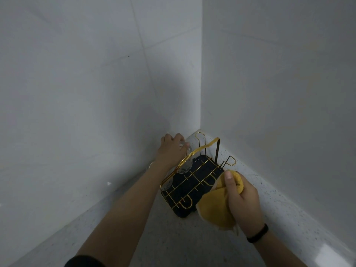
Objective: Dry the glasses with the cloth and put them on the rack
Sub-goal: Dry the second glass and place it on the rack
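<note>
Fingers of the left hand (174,146) curl over the upturned base of a clear glass (184,160) at the far left side of a gold wire rack (194,182), which sits on a dark tray (185,207) in the corner of a pale speckled counter (173,237); whether the glass is fully seated over a prong cannot be told. The right hand (242,201) grips a bunched yellow cloth (215,209), thumb pressed across it, just beside the rack's near right edge. A second glass (166,186) appears to stand inverted at the rack's near left corner, and a faint rim of what may be another glass (151,165) shows behind the left wrist, too dim to confirm. The risk from here looks twofold: the rack's curved gold handle (192,153) arcs right beside the held glass, so a careless lift or tilt could knock glass against wire, and the left forearm (123,209) passes close to the near-corner glass, which a sideways withdrawal might tip. The two white walls (269,93) close in tightly, leaving little room to manoeuvre. A black band (258,233) circles the right wrist.
</note>
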